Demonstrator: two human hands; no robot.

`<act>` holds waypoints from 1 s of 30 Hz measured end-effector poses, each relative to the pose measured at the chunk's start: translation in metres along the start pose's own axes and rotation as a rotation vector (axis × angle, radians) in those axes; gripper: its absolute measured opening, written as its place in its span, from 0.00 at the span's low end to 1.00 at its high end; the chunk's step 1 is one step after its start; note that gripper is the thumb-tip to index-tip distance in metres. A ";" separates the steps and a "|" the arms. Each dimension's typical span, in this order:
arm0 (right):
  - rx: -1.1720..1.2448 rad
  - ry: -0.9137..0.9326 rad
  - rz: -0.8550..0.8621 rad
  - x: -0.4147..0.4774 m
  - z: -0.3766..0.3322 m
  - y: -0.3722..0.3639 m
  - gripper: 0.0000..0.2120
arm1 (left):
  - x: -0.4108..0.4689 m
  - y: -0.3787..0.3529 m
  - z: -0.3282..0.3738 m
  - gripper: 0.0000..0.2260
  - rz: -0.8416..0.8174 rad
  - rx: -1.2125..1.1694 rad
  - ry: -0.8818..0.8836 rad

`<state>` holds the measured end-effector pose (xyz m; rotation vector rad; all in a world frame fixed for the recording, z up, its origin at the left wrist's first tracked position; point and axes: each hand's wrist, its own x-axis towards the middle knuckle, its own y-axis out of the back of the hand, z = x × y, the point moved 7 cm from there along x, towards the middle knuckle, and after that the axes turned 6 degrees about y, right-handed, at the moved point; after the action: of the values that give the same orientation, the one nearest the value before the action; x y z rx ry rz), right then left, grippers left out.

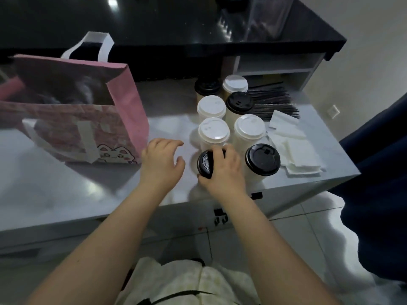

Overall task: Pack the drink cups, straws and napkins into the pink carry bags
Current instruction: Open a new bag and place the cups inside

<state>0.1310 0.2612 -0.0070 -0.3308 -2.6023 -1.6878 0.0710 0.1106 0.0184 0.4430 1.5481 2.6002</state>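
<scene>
Held cup: a pale paper cup with a black plastic lid [204,164] is at the near left corner of the cup cluster, close to the table's front edge. Its lid tips leftward, and I cannot tell whether its base rests on the table.
Right hand: my right hand [224,170] grips the held cup from above, with fingers curled over the lid's far rim and thumb against its near rim.
Left hand: my left hand [161,161] hovers just left of the held cup and apart from it. The fingers are loosely curled, a little spread, and hold nothing.
Nearest cups: a second black-lidded cup [262,159] stands upright just right of the held cup. A white-lidded cup [214,130] stands just behind the held cup.
Farther cups: five more lidded cups [211,106] stand behind the held cup, three with white lids and two with black.
Napkins: a loose pile of white paper napkins [295,150] lies to the right of the held cup, past the second black-lidded cup.
Straws: a bundle of thin black straws [271,102] lies behind and to the right of the held cup.
Bag: a pink paper carry bag with white handles [130,111] stands open well to the left of the held cup, with a cat drawing on its near face.
Table: a grey metal table [66,190] carries all of this.
Counter: a glossy black counter [154,23] runs far behind the held cup.
</scene>
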 end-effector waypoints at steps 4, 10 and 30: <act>0.082 0.205 0.087 0.008 -0.031 0.031 0.34 | 0.010 0.046 0.005 0.16 0.168 -0.054 -0.025; 0.221 0.359 0.087 0.026 -0.072 0.060 0.32 | 0.017 0.117 -0.012 0.15 0.393 -0.041 -0.091; 0.389 0.271 0.541 0.124 -0.186 0.099 0.29 | 0.047 0.235 -0.187 0.06 0.567 -0.105 0.079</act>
<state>0.0112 0.1519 0.1761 -0.6586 -2.2852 -0.9600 -0.0099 -0.1515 0.1489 0.8922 1.4645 3.1246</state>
